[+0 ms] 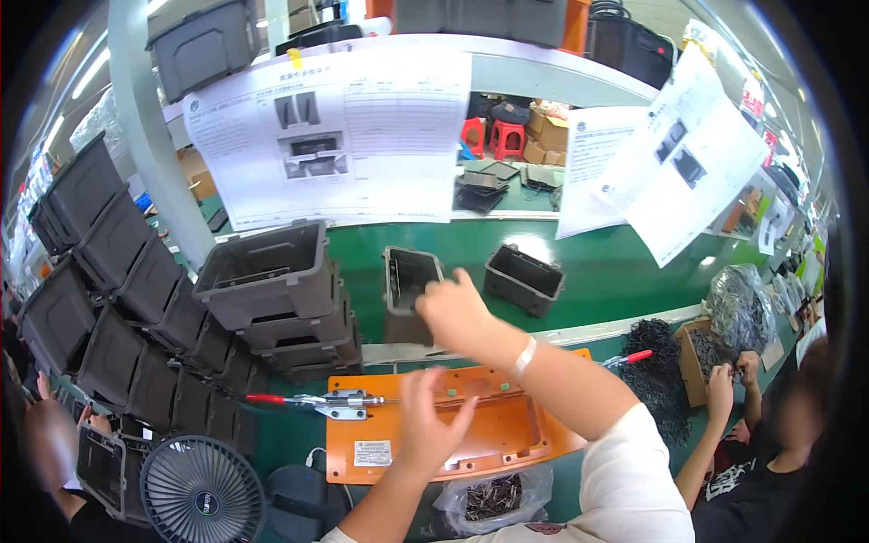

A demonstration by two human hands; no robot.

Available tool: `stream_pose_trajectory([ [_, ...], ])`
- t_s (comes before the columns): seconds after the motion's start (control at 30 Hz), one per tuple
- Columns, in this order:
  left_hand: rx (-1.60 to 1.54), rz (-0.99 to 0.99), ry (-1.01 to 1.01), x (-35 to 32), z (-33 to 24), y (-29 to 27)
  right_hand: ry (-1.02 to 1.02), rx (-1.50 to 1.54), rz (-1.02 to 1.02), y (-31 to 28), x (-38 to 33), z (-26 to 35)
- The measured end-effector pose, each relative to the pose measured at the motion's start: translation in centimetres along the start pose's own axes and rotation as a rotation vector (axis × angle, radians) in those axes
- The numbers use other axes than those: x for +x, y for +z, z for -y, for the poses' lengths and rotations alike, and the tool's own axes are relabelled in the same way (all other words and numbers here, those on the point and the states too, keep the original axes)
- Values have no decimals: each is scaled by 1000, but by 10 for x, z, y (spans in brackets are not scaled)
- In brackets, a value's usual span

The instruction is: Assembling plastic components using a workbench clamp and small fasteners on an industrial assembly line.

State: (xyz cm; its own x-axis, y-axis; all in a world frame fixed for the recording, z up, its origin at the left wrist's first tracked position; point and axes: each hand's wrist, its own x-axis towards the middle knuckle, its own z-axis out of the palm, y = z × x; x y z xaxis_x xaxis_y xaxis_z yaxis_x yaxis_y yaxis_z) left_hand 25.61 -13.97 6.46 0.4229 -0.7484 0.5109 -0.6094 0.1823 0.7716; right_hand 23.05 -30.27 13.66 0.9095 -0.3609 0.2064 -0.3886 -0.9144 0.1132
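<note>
Two bare hands over the green worktop [615, 262], head view: right hand [455, 312] reaches forward, its grip closed on the rim of an upright dark grey plastic box housing [407, 290] standing on the conveyor just beyond the orange plastic fixture plate [471, 434]. Left hand [427, 425] hovers over that plate, fingers spread, holding nothing, beside a red-handled toggle clamp [317, 400]; stacked grey housings [272, 290] stand left.

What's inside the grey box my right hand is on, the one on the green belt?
The grey box lies tipped, its mouth facing the camera: dark bare walls show inside. The right hand covers its lower right corner, so that part is hidden.
</note>
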Motion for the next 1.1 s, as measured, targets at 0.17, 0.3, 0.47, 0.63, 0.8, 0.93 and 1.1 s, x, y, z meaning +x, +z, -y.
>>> stream_pose_trajectory([
  [0.17,198,-262,428,-5,-8,-2,-227,192,-210,-39,-120,60],
  [0.3,-62,39,594,-19,-3,-10,-187,415,-206,-51,-172,36],
  [0.47,-340,191,287,-19,20,-25,-15,327,-13,-35,-207,24],
  [0.63,-10,186,312,-24,11,-25,-38,341,-291,-11,-228,33],
  [0.8,-16,327,253,-16,3,-36,-4,497,-476,-19,-250,33],
  [0.93,9,391,169,-11,8,-36,642,472,-766,-20,-303,-5],
  [1.1,40,408,150,-6,2,-43,1033,405,-113,19,-384,-47],
])
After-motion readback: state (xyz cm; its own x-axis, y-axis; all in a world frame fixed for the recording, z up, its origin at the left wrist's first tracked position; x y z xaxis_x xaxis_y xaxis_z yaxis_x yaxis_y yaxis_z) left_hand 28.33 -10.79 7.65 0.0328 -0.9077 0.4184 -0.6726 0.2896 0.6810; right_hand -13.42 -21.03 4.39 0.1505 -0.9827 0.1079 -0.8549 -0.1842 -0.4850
